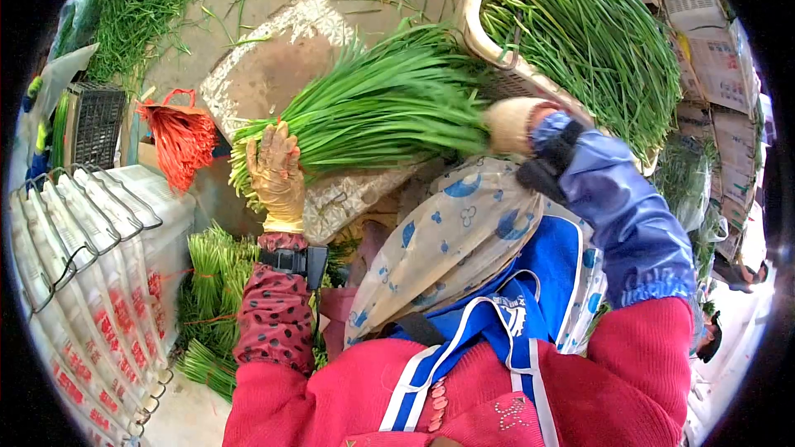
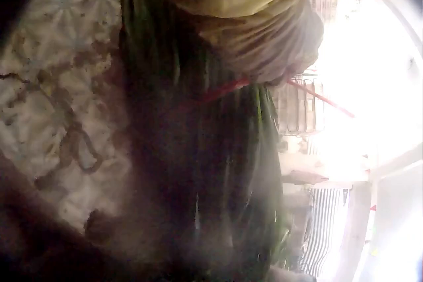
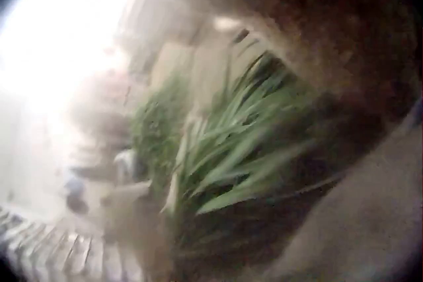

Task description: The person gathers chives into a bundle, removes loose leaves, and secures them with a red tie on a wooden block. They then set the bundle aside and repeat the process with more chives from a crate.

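Green chive bundle: left hand and right hand curl round its ends; the basket holds loose chives.

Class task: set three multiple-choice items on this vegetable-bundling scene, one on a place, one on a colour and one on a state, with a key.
1. Where does the bunch of red strings lie?
A. in the lap
B. beside the left hand
C. inside a bucket

2. What colour is the right sleeve?
A. blue
B. green
C. white

3. What is the left hand doing?
A. hanging idle
B. holding scissors
C. gripping the bundle of green leaves

Key:
1 B, the strings lie just left of the gloved hand.
2 A, the head view shows a blue sleeve.
3 C, its fingers wrap over the bundle near its pale end.
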Tool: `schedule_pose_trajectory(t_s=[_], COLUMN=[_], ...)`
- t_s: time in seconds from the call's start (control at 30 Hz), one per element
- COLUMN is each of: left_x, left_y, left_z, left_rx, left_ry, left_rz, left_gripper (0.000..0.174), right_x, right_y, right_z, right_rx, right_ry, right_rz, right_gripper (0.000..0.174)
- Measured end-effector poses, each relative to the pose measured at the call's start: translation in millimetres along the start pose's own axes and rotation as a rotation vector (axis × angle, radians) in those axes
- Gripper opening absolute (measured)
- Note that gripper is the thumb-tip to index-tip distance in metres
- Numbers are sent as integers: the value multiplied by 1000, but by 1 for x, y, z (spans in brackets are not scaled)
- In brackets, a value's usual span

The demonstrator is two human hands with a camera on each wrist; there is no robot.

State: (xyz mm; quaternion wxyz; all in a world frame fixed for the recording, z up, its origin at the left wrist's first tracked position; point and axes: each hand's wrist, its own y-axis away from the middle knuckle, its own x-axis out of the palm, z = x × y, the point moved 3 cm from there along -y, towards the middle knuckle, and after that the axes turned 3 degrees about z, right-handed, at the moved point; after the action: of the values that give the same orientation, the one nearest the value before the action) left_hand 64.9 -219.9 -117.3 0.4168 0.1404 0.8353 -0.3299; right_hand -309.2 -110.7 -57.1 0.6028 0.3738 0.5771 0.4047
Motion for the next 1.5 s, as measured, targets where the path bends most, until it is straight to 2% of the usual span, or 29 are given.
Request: schedule_pose_trajectory(t_s=[0.03,0.07,0.1,0.13,0.17,0.23,0.3,0.37,0.4,0.43,0.47,0.5,0.53,0.57,0.6,0.63,0.7,0.77,0.83,0.87,0.9,0.97,1.0,1.27,1.5], left_x=[-2,-3,-3,-3,-3,-1,-1,-8,-4,2,3,7,10,14,15,12,7,5,39,56,48,30,26,1,-19], left_y=[0,-1,0,1,3,5,5,6,3,4,17,28,35,33,30,24,6,2,36,49,41,20,12,-41,-42], left_z=[-2,-4,-5,-6,-6,-6,-8,-5,-5,0,8,16,27,33,33,26,23,25,102,138,119,83,77,38,39], left_rx=[7,13,12,10,8,20,19,85,129,100,-33,-180,-346,-471,-573,-585,-139,177,-183,-327,-318,-244,-233,-179,-205], left_ry=[0,-7,-5,-5,-8,-16,-26,-71,-68,-6,135,316,513,684,789,798,206,-142,510,879,780,519,485,324,279], left_rz=[-6,-5,-4,-6,-5,-30,-36,-17,-19,-5,11,23,13,2,-11,17,105,49,67,68,87,113,116,112,96], left_gripper=[16,16,16,16,17,17,19,24,27,27,27,28,28,29,30,31,33,34,42,47,46,46,46,44,42], right_x=[43,24,74,94,89,49,15,-32,-54,-73,-77,-84,-94,-105,-101,-96,-77,-55,-50,-44,-57,-55,-51,-109,-135], right_y=[-11,37,14,24,40,73,75,80,77,74,62,55,49,47,-8,-61,-38,-56,-57,-104,-69,-84,-78,1,31], right_z=[-45,-34,-86,-119,-127,-95,-71,-13,20,55,79,108,134,146,156,166,126,100,85,87,89,91,92,131,160], right_rx=[49,175,156,332,424,473,335,90,34,-110,-270,-426,-414,-416,-307,-200,-120,-26,45,123,137,140,139,-36,-134], right_ry=[57,24,101,67,38,17,-175,-301,-345,-416,-410,-334,-199,-152,-127,-95,-384,-389,-369,-311,-362,-373,-354,-248,-213], right_rz=[53,107,30,-97,-60,-140,-472,-658,-606,-525,-603,-751,-686,-561,-513,-460,-512,-574,-548,-627,-545,-505,-645,-783,-889], right_gripper=[41,33,30,28,30,30,28,22,26,35,46,47,49,60,68,77,57,64,65,62,52,34,17,16,12])
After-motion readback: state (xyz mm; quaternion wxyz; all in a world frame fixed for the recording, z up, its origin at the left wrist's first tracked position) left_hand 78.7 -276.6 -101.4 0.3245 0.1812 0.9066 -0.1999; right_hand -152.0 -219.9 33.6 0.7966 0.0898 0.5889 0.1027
